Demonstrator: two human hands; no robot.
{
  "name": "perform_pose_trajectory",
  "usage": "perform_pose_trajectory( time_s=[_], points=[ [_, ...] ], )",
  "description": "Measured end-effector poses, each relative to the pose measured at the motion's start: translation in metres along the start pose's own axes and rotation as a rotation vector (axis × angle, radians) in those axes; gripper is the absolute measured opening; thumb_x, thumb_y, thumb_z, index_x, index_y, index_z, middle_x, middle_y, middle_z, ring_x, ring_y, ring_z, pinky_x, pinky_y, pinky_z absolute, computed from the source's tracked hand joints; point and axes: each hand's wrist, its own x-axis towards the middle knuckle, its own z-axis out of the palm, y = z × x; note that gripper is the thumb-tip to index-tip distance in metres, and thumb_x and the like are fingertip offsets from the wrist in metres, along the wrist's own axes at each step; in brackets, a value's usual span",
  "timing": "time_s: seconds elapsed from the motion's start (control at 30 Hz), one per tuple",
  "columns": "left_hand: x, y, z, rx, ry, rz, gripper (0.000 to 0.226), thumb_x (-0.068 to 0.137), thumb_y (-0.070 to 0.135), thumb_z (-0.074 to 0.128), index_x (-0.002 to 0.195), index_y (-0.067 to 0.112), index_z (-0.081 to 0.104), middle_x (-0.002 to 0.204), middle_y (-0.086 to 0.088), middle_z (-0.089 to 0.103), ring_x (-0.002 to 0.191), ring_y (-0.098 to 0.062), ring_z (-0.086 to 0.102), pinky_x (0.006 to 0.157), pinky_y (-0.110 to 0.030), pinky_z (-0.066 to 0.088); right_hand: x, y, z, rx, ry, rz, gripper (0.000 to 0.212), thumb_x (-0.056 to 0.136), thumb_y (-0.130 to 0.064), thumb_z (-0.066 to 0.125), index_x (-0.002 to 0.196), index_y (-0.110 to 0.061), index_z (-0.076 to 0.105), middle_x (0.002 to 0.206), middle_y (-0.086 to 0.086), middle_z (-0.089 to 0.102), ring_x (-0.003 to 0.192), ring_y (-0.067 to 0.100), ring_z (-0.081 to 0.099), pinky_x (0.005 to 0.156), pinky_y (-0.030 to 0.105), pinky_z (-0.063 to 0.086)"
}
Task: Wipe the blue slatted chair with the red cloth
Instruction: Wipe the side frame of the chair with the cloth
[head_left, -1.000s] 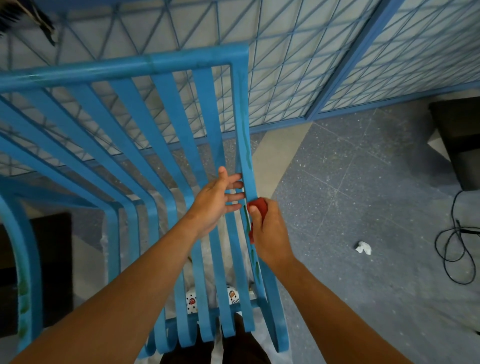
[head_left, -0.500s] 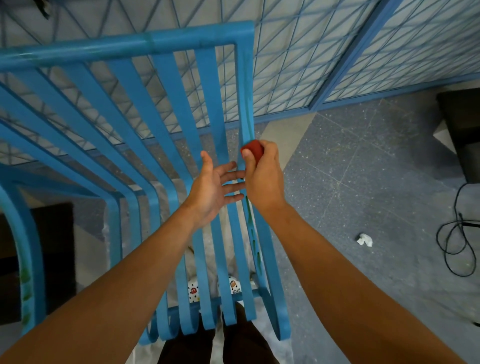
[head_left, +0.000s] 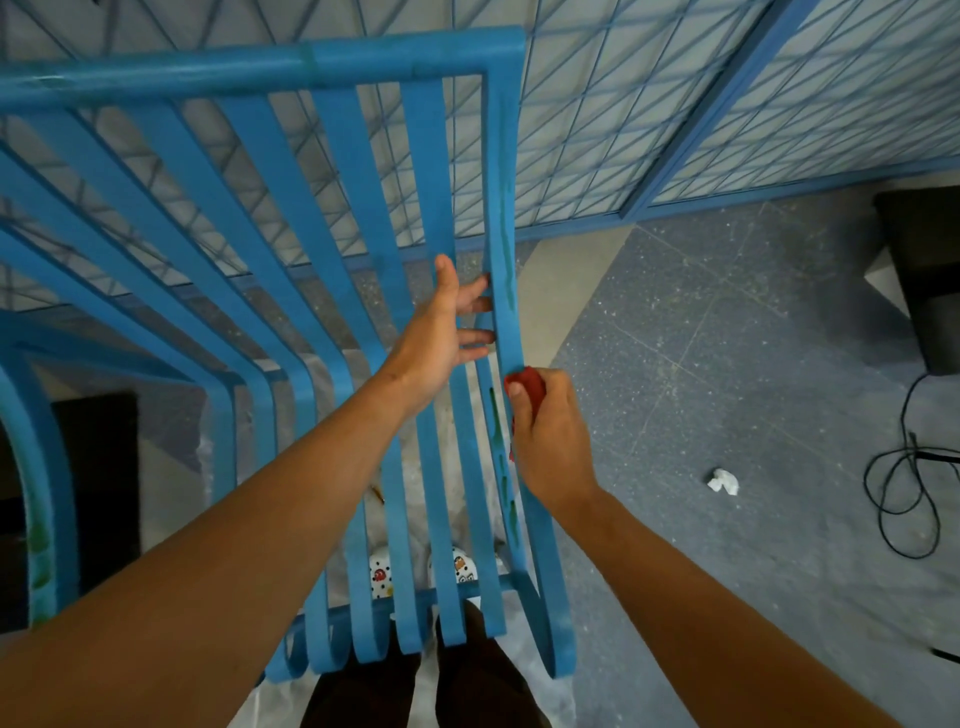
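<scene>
You are looking down through the blue slatted chair (head_left: 332, 291), which is filling the left and middle of the view, its top rail running across the far side and its curled slat ends hanging near your legs. Your right hand (head_left: 550, 441) is gripping the red cloth (head_left: 527, 382) — fingers curled round it, thumb on top — and pressing it against the chair's rightmost frame rail (head_left: 506, 244), about midway along the rail's length, where dark greenish streaks are showing on the paint above and below the cloth. Your left hand (head_left: 441, 338) is reaching in just left of that rail, fingers straight and slightly spread, their tips passing between the last slat and the rail and touching it; nothing is being held there. Below the slats a pair of white patterned shoes (head_left: 460, 566) is peeking through. On the speckled grey floor to the right a crumpled white scrap (head_left: 723, 480) is lying well apart from the chair, and farther right a black cable (head_left: 904, 478) is looping beside a dark box (head_left: 930, 270). A blue wire-grid partition (head_left: 675, 88) is standing at the far side.
</scene>
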Motion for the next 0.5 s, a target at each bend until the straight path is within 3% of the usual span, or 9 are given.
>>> perform_pose_trajectory(
  time_s=[0.23,0.5],
  points=[
    [0.002,-0.005,-0.001,-0.035,0.011,-0.019,0.082,0.098,0.07,0.007,0.147,0.023,0.053,0.131,0.003,0.066,0.115,-0.022,0.068,0.108,-0.044,0.049,0.066,-0.038,-0.007,0.02,0.011,-0.171,0.026,0.107,-0.038,0.051,0.117,-0.014,0.053,0.11,0.006,0.064,0.088,0.021,0.063,0.07,0.038,0.05],
    [-0.001,-0.004,-0.007,-0.067,-0.046,-0.068,0.083,0.096,0.073,0.006,0.148,0.026,0.05,0.131,0.003,0.067,0.115,-0.019,0.068,0.106,-0.042,0.047,0.108,-0.063,-0.019,0.079,0.035,-0.233,0.025,0.106,-0.04,0.054,0.109,-0.016,0.055,0.098,0.004,0.066,0.085,0.02,0.064,0.068,0.031,0.047]
  ],
)
